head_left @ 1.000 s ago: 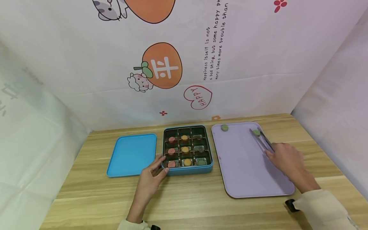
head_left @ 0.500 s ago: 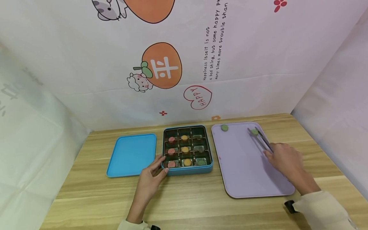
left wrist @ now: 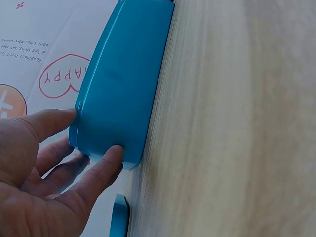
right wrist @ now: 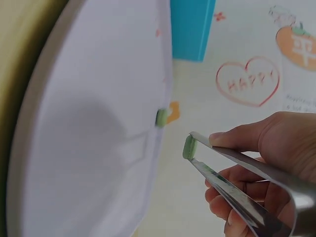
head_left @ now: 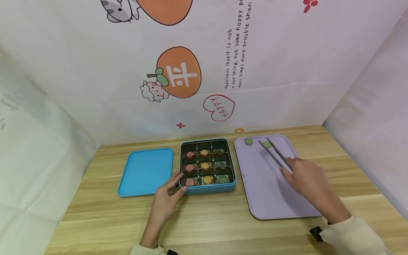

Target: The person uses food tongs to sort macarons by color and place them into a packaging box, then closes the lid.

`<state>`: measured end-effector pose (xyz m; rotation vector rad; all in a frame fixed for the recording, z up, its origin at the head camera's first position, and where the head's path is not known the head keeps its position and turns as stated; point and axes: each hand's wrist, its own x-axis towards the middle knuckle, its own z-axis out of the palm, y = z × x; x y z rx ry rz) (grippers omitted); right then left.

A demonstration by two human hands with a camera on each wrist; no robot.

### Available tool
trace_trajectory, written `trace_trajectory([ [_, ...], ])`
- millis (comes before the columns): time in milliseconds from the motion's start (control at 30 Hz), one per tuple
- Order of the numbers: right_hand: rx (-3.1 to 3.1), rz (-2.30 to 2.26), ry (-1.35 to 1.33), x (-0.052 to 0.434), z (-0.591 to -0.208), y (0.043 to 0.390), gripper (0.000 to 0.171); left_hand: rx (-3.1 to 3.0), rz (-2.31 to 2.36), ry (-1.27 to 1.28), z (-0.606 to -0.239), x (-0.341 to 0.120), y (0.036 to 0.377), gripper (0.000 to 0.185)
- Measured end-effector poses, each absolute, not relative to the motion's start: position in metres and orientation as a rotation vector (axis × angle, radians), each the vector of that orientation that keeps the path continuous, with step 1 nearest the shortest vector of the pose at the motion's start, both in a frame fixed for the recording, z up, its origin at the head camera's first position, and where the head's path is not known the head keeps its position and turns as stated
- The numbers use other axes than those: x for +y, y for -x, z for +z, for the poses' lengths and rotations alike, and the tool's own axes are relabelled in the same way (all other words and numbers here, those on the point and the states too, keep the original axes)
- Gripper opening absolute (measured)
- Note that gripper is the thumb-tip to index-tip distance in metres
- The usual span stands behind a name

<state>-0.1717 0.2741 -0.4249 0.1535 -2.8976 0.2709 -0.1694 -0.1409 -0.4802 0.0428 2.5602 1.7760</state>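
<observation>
Head view, left to right: blue lid (head_left: 146, 171) flat on wooden table (head_left: 204, 226), just beside blue tin (head_left: 208, 166). Tin divided into nine compartments: pink pieces down left column, orange pieces down middle column, one green piece (head_left: 224, 180) in nearest right compartment, other two right compartments showing bare liners. Left hand (head_left: 167, 197) against near-left corner of tin, fingers straight and relaxed, thumb and fingertips (left wrist: 111, 157) touching tin wall, nothing gripped. Lilac tray (head_left: 271, 198) just right of tin; one green piece (head_left: 249, 141) lying at far-left corner of tray. Right hand (head_left: 306, 179) over tray, fingers curled round metal tongs (head_left: 274, 154), tongs angled toward far-left. Second green piece (head_left: 266, 144) pinched between tong tips, raised off tray surface per right wrist view, near the loose green piece but apart from it. Cream sleeve (head_left: 353, 235) at right forearm.
</observation>
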Motion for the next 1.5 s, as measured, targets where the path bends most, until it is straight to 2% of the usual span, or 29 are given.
trace_trajectory([
  [133, -2.851, 0.263, -0.217, 0.257, -0.42, 0.166, 0.035, 2.57, 1.768, -0.05, -0.481, -0.141, 0.169, 0.051],
  [767, -2.76, 0.203, -0.496, 0.189, -0.417, 0.146, 0.034, 2.562, 1.787, -0.063, -0.478, -0.141, 0.167, 0.05],
  [1500, -2.748, 0.178, -0.559, 0.173, -0.425, 0.157, 0.028, 2.57, 1.785, -0.064, -0.479, -0.141, 0.168, 0.05],
])
